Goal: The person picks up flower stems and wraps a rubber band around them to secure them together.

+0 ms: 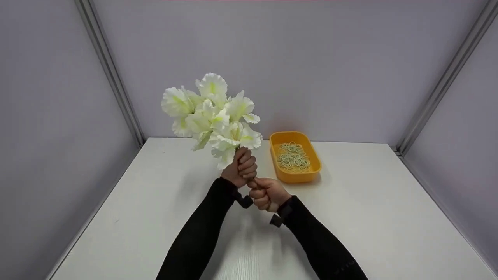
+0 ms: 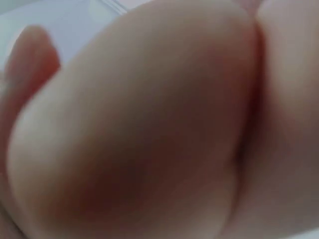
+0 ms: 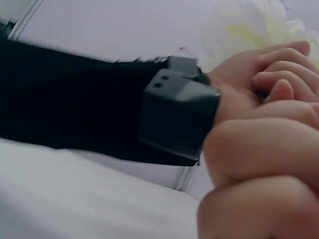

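A bunch of white, ruffled iris-like flowers with yellow-green throats is held up above the table, leaning to the left. My left hand grips the stems just under the blooms. Right below it, the right hand has its fingers curled around the lower stems, close against the left hand. Most of the stems are hidden by both hands. Blurred skin of the left hand fills the left wrist view. In the right wrist view, curled fingers of the right hand show in front of the left hand.
An orange-yellow tray stands on the white table, to the right of the flowers. Several pale green rubber bands lie in it. Light grey panels enclose the back and sides.
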A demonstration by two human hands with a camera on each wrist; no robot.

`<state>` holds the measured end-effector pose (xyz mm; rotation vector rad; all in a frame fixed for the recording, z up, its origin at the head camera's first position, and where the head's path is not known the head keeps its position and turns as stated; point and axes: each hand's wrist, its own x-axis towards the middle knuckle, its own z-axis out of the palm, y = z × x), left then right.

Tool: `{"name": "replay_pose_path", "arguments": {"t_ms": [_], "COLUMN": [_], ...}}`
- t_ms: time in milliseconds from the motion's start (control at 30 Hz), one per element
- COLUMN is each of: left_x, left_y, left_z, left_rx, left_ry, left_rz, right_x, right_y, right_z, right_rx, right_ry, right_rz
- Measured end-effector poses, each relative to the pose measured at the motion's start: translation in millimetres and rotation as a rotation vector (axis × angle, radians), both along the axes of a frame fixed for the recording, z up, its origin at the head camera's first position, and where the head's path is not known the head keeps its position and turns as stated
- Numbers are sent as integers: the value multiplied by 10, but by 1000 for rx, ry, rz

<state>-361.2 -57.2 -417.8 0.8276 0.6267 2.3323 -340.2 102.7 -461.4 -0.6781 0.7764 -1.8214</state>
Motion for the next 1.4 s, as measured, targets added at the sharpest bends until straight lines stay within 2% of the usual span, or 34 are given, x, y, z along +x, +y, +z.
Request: {"name": "replay_pose_path", "arguments": {"t_ms": [67, 133, 200, 267, 333, 467, 533, 633, 733, 800, 867, 967, 1067, 1167, 1333, 1400], "left_x": [-1, -6, -1, 18, 47, 96, 103, 89, 65, 54, 51, 69, 93, 111, 125, 131], "left_y": [20, 41, 63, 84, 106, 138, 135, 93, 27, -19, -54, -77, -71, -59, -39, -30], "left_z": [0, 4, 7, 14, 30, 69, 84, 87, 69, 49, 28, 14, 22, 38, 67, 79], "left_rx": [8, -2, -16, -18, -37, -164, -221, -210, -148, -117, -87, -78, -80, -83, -64, -62], "left_ry": [22, 31, 26, -17, -90, -268, -338, -419, -477, -497, -510, -512, -507, -496, -483, -478], "left_rz": [-7, 17, 61, 109, 189, 421, 535, 664, 759, 795, 803, 800, 795, 797, 802, 797], "right_x": [-9, -17, -26, -37, -49, -58, -59, -82, -185, -317, -490, -751, -943, -1040, -1107, -1116], "right_y": [11, 18, 26, 33, 40, 56, 65, 91, 171, 274, 414, 670, 925, 1104, 1179, 1162], "right_z": [-2, -2, -5, -9, -13, 4, 26, 64, 102, 126, 147, 149, 123, 100, 58, 36], "right_rx": [-38, -63, -66, -49, -18, 98, 197, 403, 663, 856, 1035, 1275, 1477, 1629, 1694, 1694], "right_ry": [-59, -106, -107, -84, -36, 119, 240, 501, 819, 982, 1074, 1094, 1090, 1089, 1086, 1041], "right_rz": [48, 80, 84, 70, 42, -71, -161, -341, -543, -678, -792, -883, -870, -773, -593, -545]}}
